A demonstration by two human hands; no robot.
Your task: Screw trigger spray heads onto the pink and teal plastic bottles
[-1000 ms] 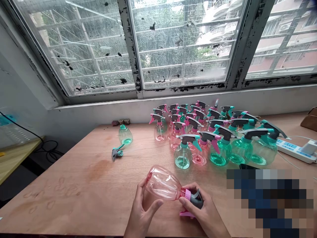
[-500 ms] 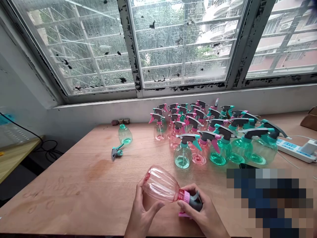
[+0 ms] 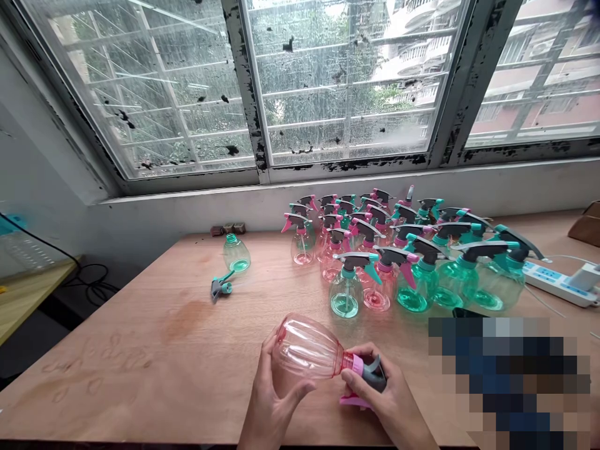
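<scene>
A clear pink spray bottle lies on its side in the air between my hands, low in the view. My left hand cups its rounded base, thumb along the near side. At the neck, my right hand grips the pink collar and dark grey spray head; the pink trigger points down below the fingers. Farther back on the left stands an open green bottle without a head. A loose green and grey spray head lies in front of it.
Several pink and green spray bottles stand grouped at the back right of the wooden table. A white power strip lies at the right. Small dark blocks sit by the wall under the window.
The pink bottle and both hands have shifted slightly to the right. The pink trigger shows a little more below my right hand.
</scene>
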